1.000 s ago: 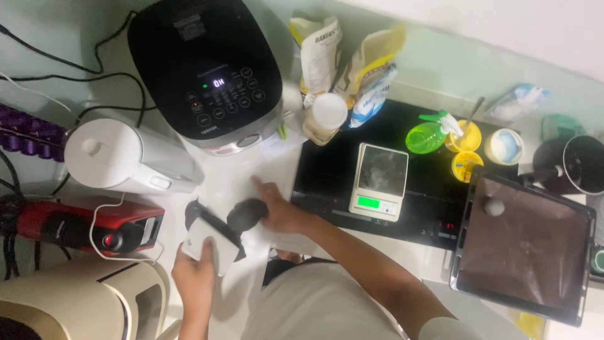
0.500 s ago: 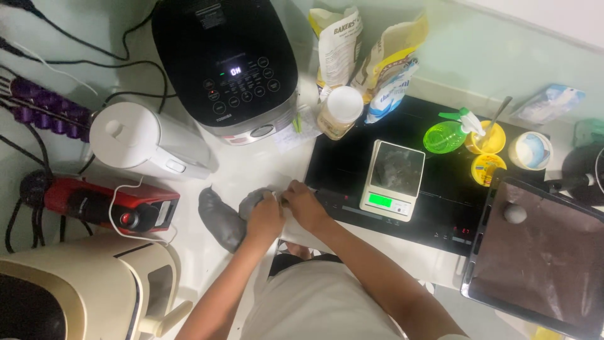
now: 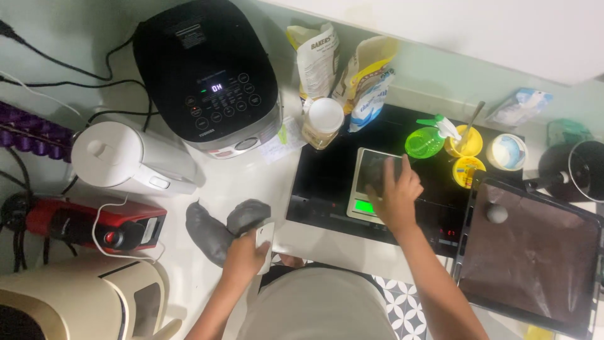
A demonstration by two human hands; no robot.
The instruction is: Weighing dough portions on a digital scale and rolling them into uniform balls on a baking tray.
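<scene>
My left hand grips a small white scraper whose edge presses into a lump of dark grey dough. A second, longer piece of the same dough lies just left of it on the white counter. My right hand rests with spread fingers on the platform of a small kitchen scale, which has a lit green display. The scale stands on a black cooktop. Whether the right hand has anything under it is hidden.
A black multicooker and a white kettle stand at the back left, a red appliance and a cream one at the left. A dark baking tray holds one dough ball. Flour bags, a jar and small cups line the back.
My right hand left the dough and moved right onto the scale. My left hand now holds the white scraper against the dough. The camera view shifted slightly.
</scene>
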